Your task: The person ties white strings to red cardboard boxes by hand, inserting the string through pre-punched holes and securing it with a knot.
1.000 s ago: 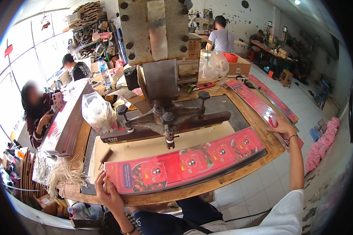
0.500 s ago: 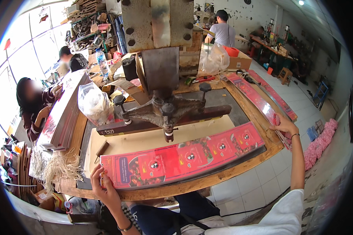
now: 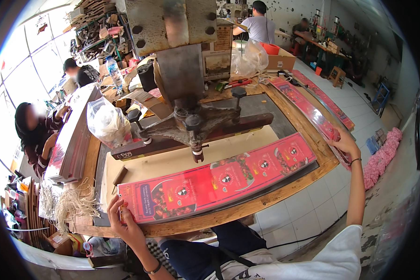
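A long stack of red printed plastic sheets (image 3: 228, 179) with food pictures lies along the front of the worktable. My left hand (image 3: 125, 220) is closed on its left end, thumb on top and fingers at the edge. To the right, my right hand (image 3: 344, 143) grips the near end of another stack of red printed strips (image 3: 299, 105); some fingertips are hidden. Over the table stands a metal press head (image 3: 191, 116) with black knobs and a long dark bar (image 3: 219, 135) beneath. A small brown-handled tool (image 3: 120, 176) rests beside the front stack, on a beige board (image 3: 149, 165).
A stack of long strips (image 3: 74, 140) and a bundle of cream strings (image 3: 74, 200) lie at left, beside a filled plastic bag (image 3: 108, 123). Another person (image 3: 37, 135) works there. A cardboard box (image 3: 281, 61) sits at the back; a pink bundle (image 3: 382, 156) lies on the floor at right.
My right hand has shifted slightly up over the end of the right-hand strips. My left hand stays on the front stack. The whole view has shifted a little.
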The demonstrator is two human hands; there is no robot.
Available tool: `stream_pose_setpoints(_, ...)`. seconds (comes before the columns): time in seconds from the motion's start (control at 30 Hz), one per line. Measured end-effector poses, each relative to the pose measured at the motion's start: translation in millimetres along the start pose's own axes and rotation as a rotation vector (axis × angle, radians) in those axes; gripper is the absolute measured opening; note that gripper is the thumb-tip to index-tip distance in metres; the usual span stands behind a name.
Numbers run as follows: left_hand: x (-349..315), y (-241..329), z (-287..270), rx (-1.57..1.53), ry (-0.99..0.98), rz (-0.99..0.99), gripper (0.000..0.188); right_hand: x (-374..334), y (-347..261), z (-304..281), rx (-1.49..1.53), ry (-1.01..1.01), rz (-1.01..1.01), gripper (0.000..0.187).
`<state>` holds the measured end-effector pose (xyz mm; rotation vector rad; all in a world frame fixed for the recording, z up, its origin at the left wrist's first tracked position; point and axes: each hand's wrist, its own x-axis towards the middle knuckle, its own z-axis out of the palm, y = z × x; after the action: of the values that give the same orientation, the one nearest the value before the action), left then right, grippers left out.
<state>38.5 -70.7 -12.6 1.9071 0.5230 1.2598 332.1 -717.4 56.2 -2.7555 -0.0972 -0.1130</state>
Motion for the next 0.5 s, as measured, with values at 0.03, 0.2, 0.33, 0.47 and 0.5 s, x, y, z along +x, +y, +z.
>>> stream_pose_setpoints(0.03,-0.3,0.4,0.8,-0.006,-0.002,-0.009,0.018,-1.5,4.3,1.3,-0.007,0.012,0.002,0.079)
stream_pose_setpoints(0.2,-0.9,5.0,0.6,0.018,-0.005,-0.018,0.018,-6.7,-1.3,7.0,-0.075,0.046,0.041,0.079)
stream_pose_setpoints(0.33,-1.2,9.3,0.3,-0.027,0.005,-0.045,0.018,-6.4,-2.4,24.0,-0.123,0.141,0.029,0.075)
stream_pose_setpoints(0.47,-0.7,6.4,3.5,-0.047,-0.008,-0.056,0.018,-4.0,28.6,41.7,-0.073,0.324,-0.016,0.070)
stream_pose_setpoints(0.5,0.1,8.1,2.2,-0.042,-0.009,-0.063,0.018,-3.5,27.0,42.6,-0.046,0.330,-0.005,0.071)
